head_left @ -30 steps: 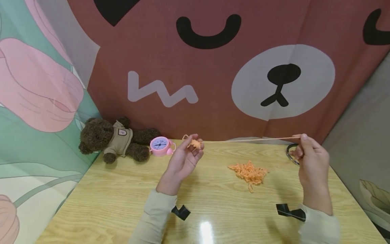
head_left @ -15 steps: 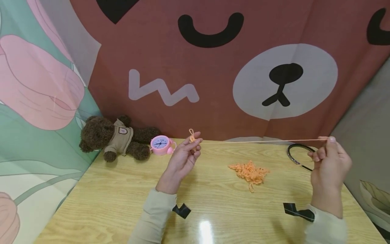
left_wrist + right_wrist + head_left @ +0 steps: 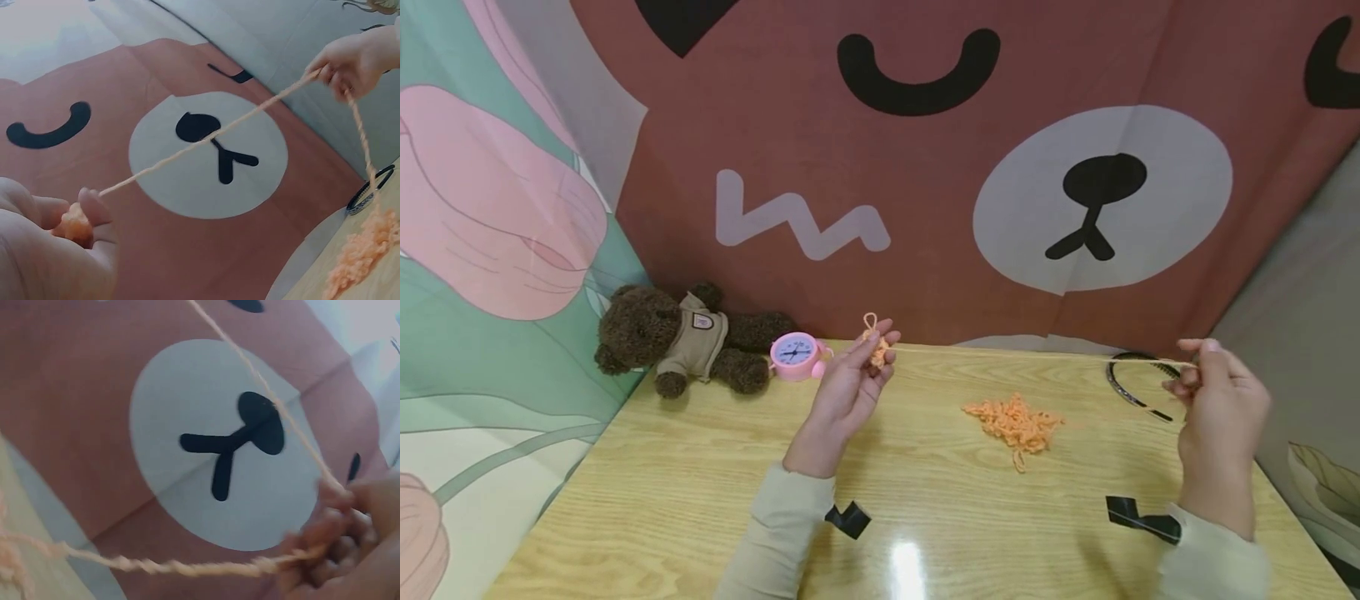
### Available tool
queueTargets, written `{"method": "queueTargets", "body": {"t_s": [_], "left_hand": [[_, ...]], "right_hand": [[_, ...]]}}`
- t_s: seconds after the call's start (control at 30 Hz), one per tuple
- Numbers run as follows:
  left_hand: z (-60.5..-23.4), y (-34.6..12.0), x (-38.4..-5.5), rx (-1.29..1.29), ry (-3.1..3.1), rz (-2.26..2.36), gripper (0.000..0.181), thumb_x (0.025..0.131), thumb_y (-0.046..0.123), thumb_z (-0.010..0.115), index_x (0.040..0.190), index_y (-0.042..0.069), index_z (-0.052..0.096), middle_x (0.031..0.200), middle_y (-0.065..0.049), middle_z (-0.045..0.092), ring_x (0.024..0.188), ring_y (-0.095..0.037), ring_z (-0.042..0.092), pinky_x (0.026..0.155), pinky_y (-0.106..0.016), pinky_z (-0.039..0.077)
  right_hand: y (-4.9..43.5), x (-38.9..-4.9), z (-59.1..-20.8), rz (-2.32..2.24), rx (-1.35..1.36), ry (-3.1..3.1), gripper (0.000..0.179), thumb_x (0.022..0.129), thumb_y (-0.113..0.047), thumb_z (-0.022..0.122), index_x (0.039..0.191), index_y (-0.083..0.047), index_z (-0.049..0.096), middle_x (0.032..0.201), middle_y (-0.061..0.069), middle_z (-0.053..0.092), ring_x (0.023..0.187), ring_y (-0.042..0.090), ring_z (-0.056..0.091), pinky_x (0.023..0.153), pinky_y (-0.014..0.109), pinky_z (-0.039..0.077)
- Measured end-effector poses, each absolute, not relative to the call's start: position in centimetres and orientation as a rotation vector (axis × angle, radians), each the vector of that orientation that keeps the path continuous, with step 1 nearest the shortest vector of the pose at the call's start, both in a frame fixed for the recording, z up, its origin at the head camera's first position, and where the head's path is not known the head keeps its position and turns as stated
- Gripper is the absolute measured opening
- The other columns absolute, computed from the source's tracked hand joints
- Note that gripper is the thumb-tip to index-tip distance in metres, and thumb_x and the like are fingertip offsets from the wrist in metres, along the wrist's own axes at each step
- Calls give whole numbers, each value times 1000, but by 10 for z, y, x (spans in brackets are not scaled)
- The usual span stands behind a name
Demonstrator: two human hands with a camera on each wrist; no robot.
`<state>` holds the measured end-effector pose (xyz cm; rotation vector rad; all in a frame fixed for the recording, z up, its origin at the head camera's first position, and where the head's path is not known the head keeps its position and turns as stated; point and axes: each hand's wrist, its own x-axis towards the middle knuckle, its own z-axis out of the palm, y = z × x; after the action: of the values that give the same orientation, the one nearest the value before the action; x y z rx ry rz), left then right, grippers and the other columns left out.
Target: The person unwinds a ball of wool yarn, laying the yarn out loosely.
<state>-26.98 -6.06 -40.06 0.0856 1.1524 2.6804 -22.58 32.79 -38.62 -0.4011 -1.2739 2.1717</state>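
In the head view my left hand [image 3: 842, 396] pinches a small bunch of orange yarn [image 3: 880, 353], a loop poking up from its top. From this bunch a single strand [image 3: 161, 162] runs across to my right hand [image 3: 1225, 417], which holds it between thumb and fingers. Seen from the right wrist, a second, kinked length of yarn [image 3: 187, 569] trails from the same fingers toward the table. A loose pile of orange yarn [image 3: 1017, 425] lies on the wooden table between the two hands. Motion blurs the right fingers.
A brown teddy bear [image 3: 700, 346] in a beige shirt lies at the back left of the table [image 3: 700, 500]. Beside its legs stands a pink alarm clock [image 3: 794, 357]. A black hoop like a headband [image 3: 1117, 385] lies back right, close to my right hand. Printed cloth hangs behind.
My right hand has moved to the right, drawing out the strand, which now shows blurred. In my left hand the bunch has turned so its loop points up. The pile has stayed put.
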Motion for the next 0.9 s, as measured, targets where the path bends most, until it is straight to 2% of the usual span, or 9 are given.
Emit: {"method": "queueTargets", "body": {"t_s": [0.1, 0.2, 0.33, 0.43, 0.57, 0.67, 0.73, 0.87, 0.9], "left_hand": [[-400, -57, -265, 159, 1151, 2615, 45, 111, 25, 40, 150, 3, 43, 113, 1, 67, 82, -2, 62, 69, -10, 52], [-400, -55, -262, 176, 1145, 2570, 48, 111, 31, 39, 151, 4, 43, 114, 2, 68, 84, -3, 64, 71, -13, 53], [-400, -51, -260, 199, 1188, 2519, 51, 110, 37, 42, 151, 7, 45, 112, 4, 67, 84, -4, 65, 70, -15, 54], [-401, -49, -258, 223, 1275, 2463, 53, 108, 43, 45, 151, 10, 47, 110, 6, 64, 83, -5, 63, 67, -18, 51], [-403, -45, -257, 215, 1380, 2417, 54, 106, 46, 48, 147, 11, 52, 101, 6, 58, 79, -6, 57, 63, -20, 47], [-404, -42, -256, 204, 1417, 2409, 52, 106, 43, 49, 146, 9, 54, 92, 7, 56, 75, -5, 53, 63, -19, 48], [-405, -39, -254, 199, 1435, 2409, 50, 107, 39, 51, 144, 6, 55, 88, 7, 55, 73, -4, 52, 63, -17, 49], [-406, -34, -252, 206, 1554, 2397, 47, 107, 33, 52, 140, 0, 58, 94, 7, 60, 79, -4, 52, 74, -18, 49], [-406, -33, -252, 201, 1597, 2389, 45, 107, 33, 52, 138, 1, 60, 101, 6, 64, 83, -4, 53, 78, -20, 48]], "right_hand": [[320, -229, -392, 1936, -363, -1869, 28, 101, -32, 61, 110, -9, 74, 76, -5, 61, 64, 7, 57, 59, 14, 55], [307, -234, -398, 1595, -294, -2239, 32, 105, -37, 53, 118, -15, 71, 84, -14, 62, 72, 0, 62, 66, 8, 53], [279, -239, -400, 1405, -198, -2345, 39, 104, -42, 53, 123, -13, 71, 86, -19, 63, 77, 0, 63, 70, 8, 53], [253, -240, -400, 1382, -61, -2349, 39, 103, -42, 58, 121, -12, 73, 85, -17, 64, 78, 4, 64, 68, 12, 53], [217, -238, -401, 1335, 181, -2366, 28, 100, -36, 65, 109, -13, 78, 77, -10, 66, 63, 11, 55, 52, 22, 46], [189, -233, -403, 1313, 355, -2407, 18, 97, -32, 70, 105, -18, 78, 78, -5, 68, 58, 8, 53, 49, 24, 46], [173, -229, -405, 1292, 443, -2444, 15, 95, -31, 73, 105, -20, 77, 78, -4, 68, 60, 7, 56, 52, 24, 49], [148, -224, -411, 1177, 512, -2515, 16, 91, -31, 78, 103, -21, 75, 71, -8, 61, 58, 5, 52, 52, 23, 46], [145, -223, -412, 1145, 513, -2523, 17, 89, -30, 79, 103, -21, 75, 70, -9, 59, 59, 5, 51, 53, 22, 46]]}}
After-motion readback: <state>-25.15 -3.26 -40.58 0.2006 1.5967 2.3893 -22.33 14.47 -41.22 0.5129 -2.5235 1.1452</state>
